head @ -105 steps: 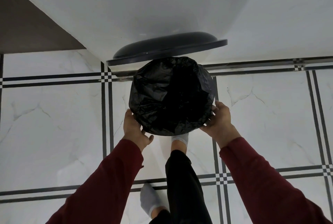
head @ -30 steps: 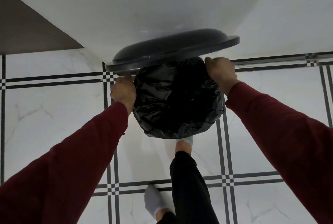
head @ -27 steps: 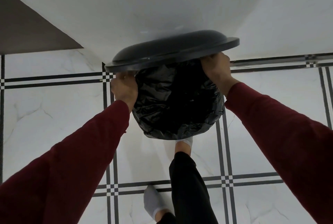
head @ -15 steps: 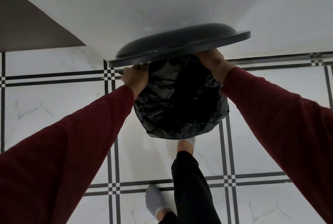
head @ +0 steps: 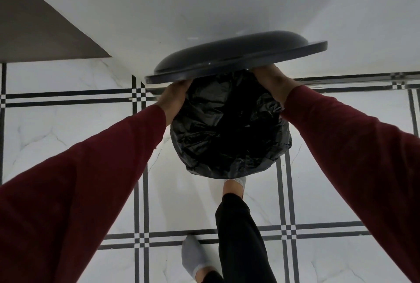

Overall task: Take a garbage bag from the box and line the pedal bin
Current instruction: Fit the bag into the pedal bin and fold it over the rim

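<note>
While lid [head: 238,55] raised, hands [head: 173,98] on bag [head: 229,128]

White marble-look floor [head: 68,146] with black grid lines carries the bag-lined pedal bin [head: 229,146] and a grey-socked foot [head: 193,257].

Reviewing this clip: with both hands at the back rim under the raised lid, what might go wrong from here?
1. The lid appears to be held up only by the foot at the bin's base; if it slips, the lid could drop onto the left hand and right hand.
2. The garbage bag is crumpled over the near rim; tugging at the back might pull that front edge loose.
3. Thin plastic stretched over the rim may tear.
</note>
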The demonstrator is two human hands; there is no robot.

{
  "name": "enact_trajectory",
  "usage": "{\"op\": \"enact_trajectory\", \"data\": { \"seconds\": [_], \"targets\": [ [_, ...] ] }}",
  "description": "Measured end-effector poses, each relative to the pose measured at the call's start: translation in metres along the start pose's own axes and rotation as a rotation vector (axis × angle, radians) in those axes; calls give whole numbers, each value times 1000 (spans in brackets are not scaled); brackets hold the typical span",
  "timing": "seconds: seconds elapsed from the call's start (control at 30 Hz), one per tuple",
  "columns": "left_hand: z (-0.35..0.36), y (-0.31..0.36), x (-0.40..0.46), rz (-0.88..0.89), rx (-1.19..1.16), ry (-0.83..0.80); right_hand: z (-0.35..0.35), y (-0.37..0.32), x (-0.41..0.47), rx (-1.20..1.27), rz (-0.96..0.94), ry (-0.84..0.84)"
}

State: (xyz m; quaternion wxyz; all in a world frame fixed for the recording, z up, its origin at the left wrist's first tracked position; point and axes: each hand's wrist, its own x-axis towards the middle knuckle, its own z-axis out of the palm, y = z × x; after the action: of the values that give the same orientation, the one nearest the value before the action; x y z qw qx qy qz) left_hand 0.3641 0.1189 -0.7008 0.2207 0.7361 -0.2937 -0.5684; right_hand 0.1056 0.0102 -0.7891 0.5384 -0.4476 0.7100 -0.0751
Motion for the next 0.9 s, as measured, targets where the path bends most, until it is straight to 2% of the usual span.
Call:
{"op": "enact_trajectory", "data": {
  "seconds": [0.07,0.13,0.2,0.33,0.4,0.47,0.5,0.53,0.57,0.6,0.63,0.7,0.77,0.83,0.9],
  "targets": [
    [-4,-6,-2,-9,-1,-54,2,-21,-35,-18,-5,47],
    [-8,-15,1,28,144,10,4,-42,-70,-52,27,76],
    [-8,-22,2,73,194,88,7,-40,-69,-122,35,92],
    [0,-20,-3,114,235,158,6,-44,-76,-246,-85,81],
    [5,-21,-16,146,374,338,2,-45,-89,-304,-99,130],
    [13,-23,-39,259,561,608,0,-43,-116,-439,-150,314],
    [18,-25,-51,384,656,692,1,-36,-129,-472,-270,443],
    [23,-29,-61,524,743,711,5,-30,-145,-467,-434,549],
    [29,-32,-69,651,805,657,10,-20,-159,-438,-584,602],
    [34,-35,-72,734,840,542,18,-9,-167,-410,-688,585],
    [39,-37,-73,758,873,391,26,1,-173,-413,-727,500],
    [48,-39,-69,676,1060,77,44,18,-169,-580,-627,229],
    [52,-42,-61,541,1311,-129,60,30,-157,-828,-456,-50],
    [51,-44,-49,423,1478,-214,67,36,-141,-974,-310,-207],
    [49,-48,-38,301,1597,-255,68,41,-123,-1056,-203,-273]
  ]
}}
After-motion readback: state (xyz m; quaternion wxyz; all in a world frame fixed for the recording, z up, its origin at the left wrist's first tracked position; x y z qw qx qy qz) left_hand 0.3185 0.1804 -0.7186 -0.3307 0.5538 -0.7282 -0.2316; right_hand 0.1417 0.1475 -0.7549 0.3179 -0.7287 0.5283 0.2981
